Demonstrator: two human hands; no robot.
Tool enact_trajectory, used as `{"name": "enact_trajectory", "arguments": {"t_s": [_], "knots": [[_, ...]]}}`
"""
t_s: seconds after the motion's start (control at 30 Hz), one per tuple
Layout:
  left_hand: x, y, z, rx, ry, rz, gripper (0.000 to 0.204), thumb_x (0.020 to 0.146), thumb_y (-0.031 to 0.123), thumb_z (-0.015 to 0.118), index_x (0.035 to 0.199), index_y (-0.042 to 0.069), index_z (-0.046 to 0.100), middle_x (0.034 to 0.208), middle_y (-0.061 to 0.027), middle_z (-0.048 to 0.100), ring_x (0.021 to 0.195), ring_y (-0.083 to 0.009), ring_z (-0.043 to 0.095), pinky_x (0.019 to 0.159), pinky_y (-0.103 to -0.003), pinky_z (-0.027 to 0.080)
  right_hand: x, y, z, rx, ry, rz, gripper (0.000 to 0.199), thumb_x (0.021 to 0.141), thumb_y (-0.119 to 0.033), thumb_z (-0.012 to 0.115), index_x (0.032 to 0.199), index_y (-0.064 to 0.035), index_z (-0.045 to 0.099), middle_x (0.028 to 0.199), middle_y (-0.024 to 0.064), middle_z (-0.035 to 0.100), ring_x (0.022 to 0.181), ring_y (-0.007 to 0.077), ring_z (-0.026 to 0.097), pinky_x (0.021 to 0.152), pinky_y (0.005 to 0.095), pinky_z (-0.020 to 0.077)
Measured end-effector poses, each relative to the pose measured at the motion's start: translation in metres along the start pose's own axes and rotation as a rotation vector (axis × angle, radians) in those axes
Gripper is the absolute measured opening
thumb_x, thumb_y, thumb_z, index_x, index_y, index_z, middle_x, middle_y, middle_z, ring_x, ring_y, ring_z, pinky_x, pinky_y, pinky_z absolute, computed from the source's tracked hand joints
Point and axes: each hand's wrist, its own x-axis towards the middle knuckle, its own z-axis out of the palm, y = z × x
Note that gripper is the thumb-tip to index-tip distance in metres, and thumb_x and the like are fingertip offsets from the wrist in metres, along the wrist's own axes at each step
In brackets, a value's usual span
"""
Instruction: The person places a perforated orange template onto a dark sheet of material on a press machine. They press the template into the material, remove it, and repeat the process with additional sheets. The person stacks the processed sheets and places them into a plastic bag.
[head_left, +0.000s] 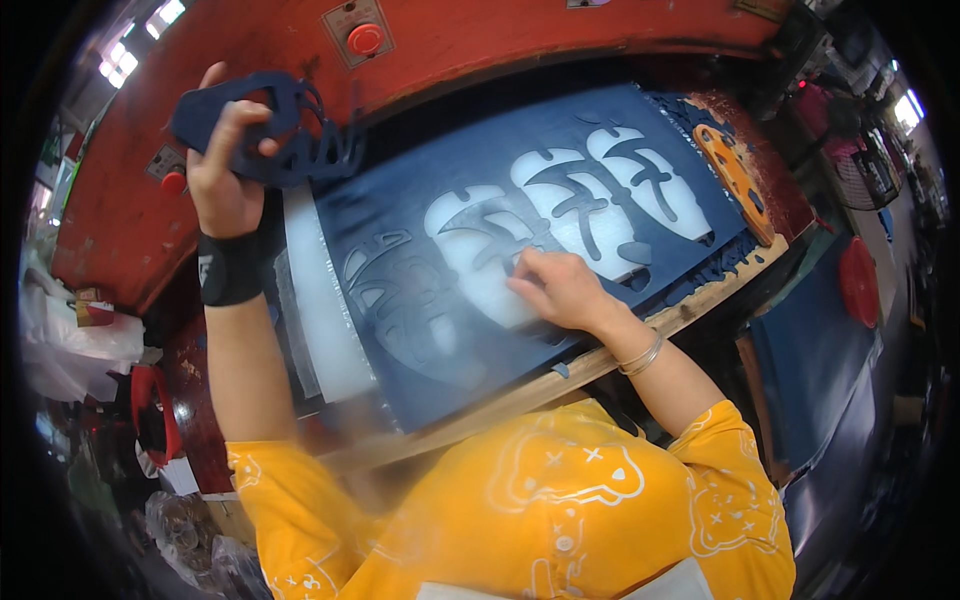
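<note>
My left hand (226,190), raised at the upper left with a black band at the wrist, grips dark blue cut-out pieces (285,165) with curved openings and thin strips. A dark blue sheet (450,160) lies in front of me. Several shoe-upper-shaped openings in it show a white surface (480,275), and loose blue offcuts (580,190) lie inside them. Low over one of these openings, my right hand (565,290) has its fingers drawn together at a small dark blue scrap (512,265); the fingertips partly hide what they hold.
An orange cutting die (733,180) lies at the sheet's right end, among blue scraps (710,265). Behind rises a red machine body (480,50) with red push buttons (365,39). A wooden strip (520,398) edges the near side. Blue sheets (815,345) stand at the right.
</note>
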Motion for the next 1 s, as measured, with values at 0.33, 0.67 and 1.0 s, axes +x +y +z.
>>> {"name": "enact_trajectory", "arguments": {"t_s": [0.33,0.67,1.0], "knots": [[-0.173,-0.011,0.092,1.018,-1.071,-0.082,0.075,0.066,0.014,0.075,0.136,0.014,0.049,0.092,-0.008,0.054,0.086,-0.0259,0.056,0.064,-0.037,0.052,-0.002,-0.005,0.011,-0.018,-0.003,-0.021,0.016,0.085,-0.016,0.068,0.083,-0.0048,0.057,0.071,0.0119,0.063,0.063,0.0279,0.062,0.058,0.0354,0.0486],[-0.155,-0.023,0.043,-0.2,0.314,-0.611,0.053,0.097,0.024,0.052,0.142,0.001,0.036,0.084,-0.0044,0.061,0.076,-0.0147,0.061,0.054,-0.026,0.051,0.03,-0.077,-0.001,-0.163,0.004,-0.334,0.031,0.072,-0.028,0.079,0.093,-0.0103,0.064,0.091,0.0078,0.059,0.082,0.0293,0.059,0.073,0.038,0.0482],[-0.124,-0.002,-0.002,-0.193,0.436,-0.347,0.036,0.101,0.024,0.046,0.131,0.004,0.043,0.083,-0.0103,0.063,0.066,-0.0164,0.061,0.051,-0.027,0.051,0.04,-0.085,0.089,0.023,-0.09,-0.645,0.019,0.072,-0.016,0.075,0.082,-0.0096,0.06,0.076,0.008,0.057,0.078,0.0278,0.058,0.066,0.0382,0.0481]]}}
